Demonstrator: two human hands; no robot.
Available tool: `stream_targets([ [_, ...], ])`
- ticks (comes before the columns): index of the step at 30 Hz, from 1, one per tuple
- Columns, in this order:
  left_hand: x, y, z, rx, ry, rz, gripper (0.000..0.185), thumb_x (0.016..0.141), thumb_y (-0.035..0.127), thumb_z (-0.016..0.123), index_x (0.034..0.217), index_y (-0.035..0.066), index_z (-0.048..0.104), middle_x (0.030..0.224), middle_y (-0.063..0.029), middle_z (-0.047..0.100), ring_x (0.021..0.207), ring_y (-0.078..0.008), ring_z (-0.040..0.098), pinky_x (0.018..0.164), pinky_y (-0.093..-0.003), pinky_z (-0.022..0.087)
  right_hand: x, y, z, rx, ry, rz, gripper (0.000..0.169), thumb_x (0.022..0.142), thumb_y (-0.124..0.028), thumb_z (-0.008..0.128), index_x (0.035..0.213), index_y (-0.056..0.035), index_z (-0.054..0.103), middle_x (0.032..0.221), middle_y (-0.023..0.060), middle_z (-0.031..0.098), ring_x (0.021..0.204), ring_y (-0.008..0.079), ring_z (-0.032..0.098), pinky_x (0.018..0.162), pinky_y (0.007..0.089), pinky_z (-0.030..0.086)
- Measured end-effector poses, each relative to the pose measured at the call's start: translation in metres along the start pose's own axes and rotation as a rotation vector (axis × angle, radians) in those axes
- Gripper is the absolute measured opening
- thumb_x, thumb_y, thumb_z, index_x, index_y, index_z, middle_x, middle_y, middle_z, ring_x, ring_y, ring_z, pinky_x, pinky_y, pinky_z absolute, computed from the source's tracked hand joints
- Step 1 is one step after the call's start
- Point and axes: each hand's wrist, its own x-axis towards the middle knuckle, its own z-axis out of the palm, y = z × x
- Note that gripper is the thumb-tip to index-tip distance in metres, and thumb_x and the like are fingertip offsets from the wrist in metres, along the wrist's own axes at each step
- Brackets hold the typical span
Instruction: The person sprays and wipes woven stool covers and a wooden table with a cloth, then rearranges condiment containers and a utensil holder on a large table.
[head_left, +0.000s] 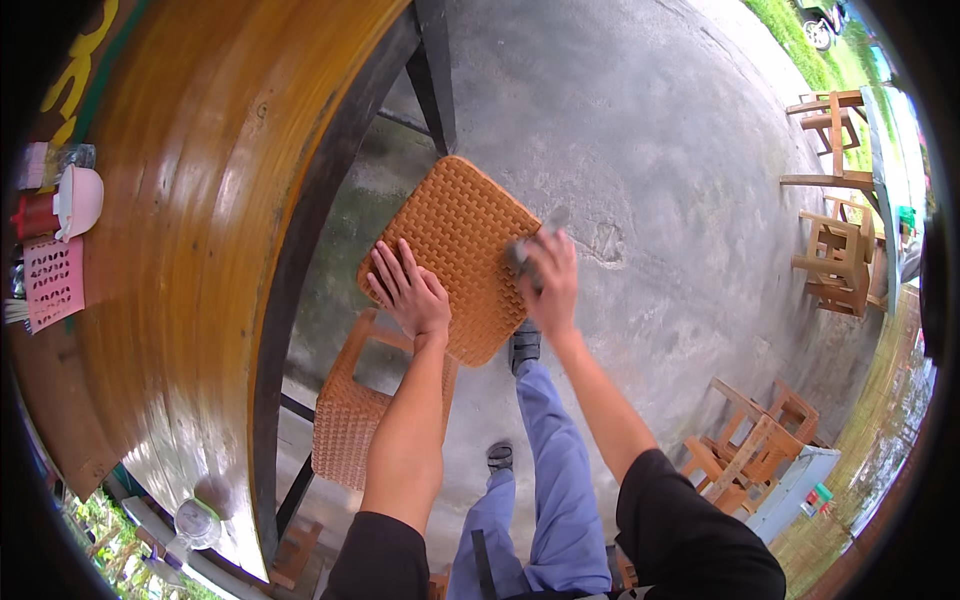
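A brown plastic stool with a woven-pattern seat stands before me, its top facing up. My left hand rests palm down on the seat's left part, fingers spread, holding nothing. At the right edge of the seat, my right hand grips a dark grey cloth. Both hand and cloth are blurred, and the cloth's full shape is partly hidden by the fingers. A second woven-pattern stool lies tipped on its side under my left forearm, close to the table.
On my left is a long varnished wooden table with a dark edge. It bears a pink container, a pink perforated holder and a glass jar. Several stools stand at the right by another table. Concrete floor lies between.
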Motion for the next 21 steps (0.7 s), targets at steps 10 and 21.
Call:
stream_targets([
  [10, 0.005, 0.006, 0.006, -0.038, 0.014, 0.006, 0.059, 0.106, 0.022, 0.038, 0.164, 0.015, 0.034, 0.173, -0.0143, 0.023, 0.161, -0.0301, 0.019, 0.13, -0.0525, 0.013, 0.048, 0.053, -0.004, -0.051, -0.077, -0.14, 0.043, 0.08, -0.006, 0.073, 0.122, -0.0116, 0.069, 0.142, 0.0125, 0.062, 0.145, 0.0347, 0.049, 0.12, 0.0505, 0.039],
  [21, 0.004, 0.001, 0.007, -0.048, 0.011, -0.006, 0.061, 0.103, 0.022, 0.044, 0.163, 0.014, 0.037, 0.173, -0.0145, 0.024, 0.16, -0.0309, 0.022, 0.129, -0.0545, 0.016, -0.071, -0.018, 0.009, 0.209, -0.552, -0.71, 0.046, 0.072, -0.008, 0.08, 0.114, -0.0206, 0.069, 0.146, 0.0023, 0.062, 0.142, 0.0283, 0.052, 0.119, 0.0478, 0.041],
])
